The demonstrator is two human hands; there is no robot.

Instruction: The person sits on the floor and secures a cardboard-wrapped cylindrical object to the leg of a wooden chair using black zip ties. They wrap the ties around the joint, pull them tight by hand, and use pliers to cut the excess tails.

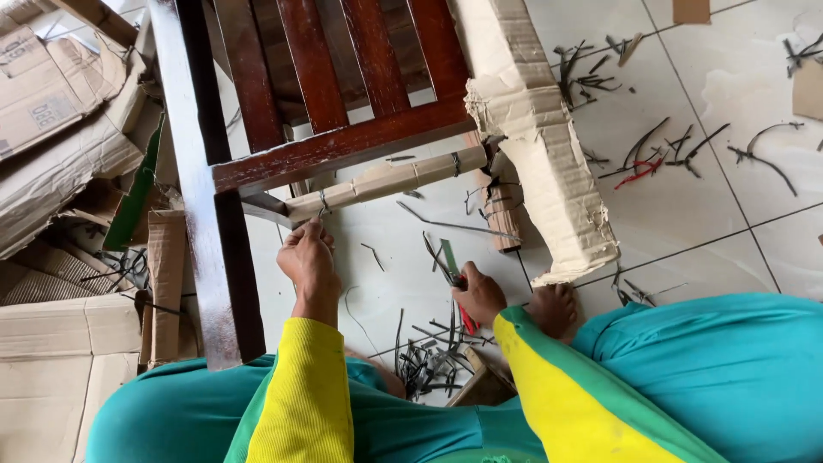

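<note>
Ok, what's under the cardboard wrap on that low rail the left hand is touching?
The cardboard wrap covers the rail almost entirely, held by thin ties; only bare dark wood shows at its left end beside the left hand. The rail's surface beneath cannot be seen. The right hand holds red-handled cutters.

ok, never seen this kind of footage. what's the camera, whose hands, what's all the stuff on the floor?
There is one picture, from a camera worn on a person's head, looking down at their own lap and hands. No machine is involved: the yellow sleeves and teal trousers belong to the wearer, who sits on a pale tiled floor.

The left hand pinches a strap around a cardboard-wrapped rail of a dark wooden chair frame. The right hand grips a red-handled cutting tool, its blade pointing toward the chair.

One chair leg wears torn cardboard wrapping. Cut strap pieces lie scattered on the tiles, and flattened cardboard boxes are piled at the left. A bare foot shows beside the right hand.
</note>
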